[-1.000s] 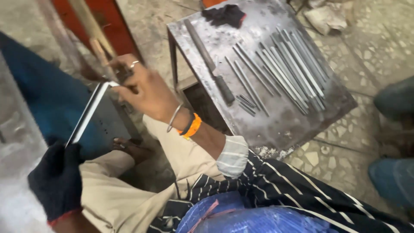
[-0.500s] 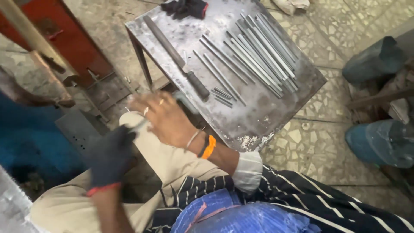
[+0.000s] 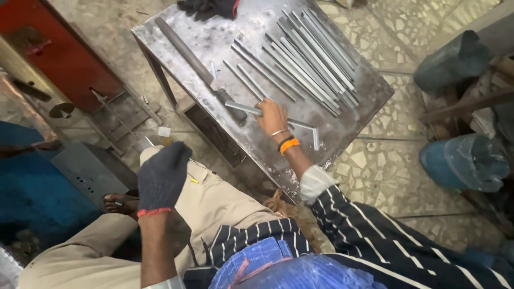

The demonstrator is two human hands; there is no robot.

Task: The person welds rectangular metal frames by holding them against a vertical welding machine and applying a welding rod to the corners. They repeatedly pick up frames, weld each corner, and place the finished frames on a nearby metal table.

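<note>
1. Bent metal strip (image 3: 300, 124): L-shaped, lying flat on the table's near edge; the right hand (image 3: 272, 115), bare, is closed over its long leg.
2. Left hand (image 3: 162, 176): in a dark knitted glove with a red cuff, held over the knee; fingers curled, holding nothing that can be seen.
3. Steel table (image 3: 369, 96): scuffed grey top.
4. Straight metal strips (image 3: 308, 64): a loose row at 1 o'clock from the right hand.
5. Long file (image 3: 198, 61): dark handle, at 11 o'clock.
6. Dark glove (image 3: 210, 6): far table edge, 12 o'clock.
7. Floor (image 3: 385, 160): pale mosaic stone.
8. Red machine frame (image 3: 59, 48): at 10 o'clock.
9. Blue bags (image 3: 463, 160): at 3 o'clock.
</note>
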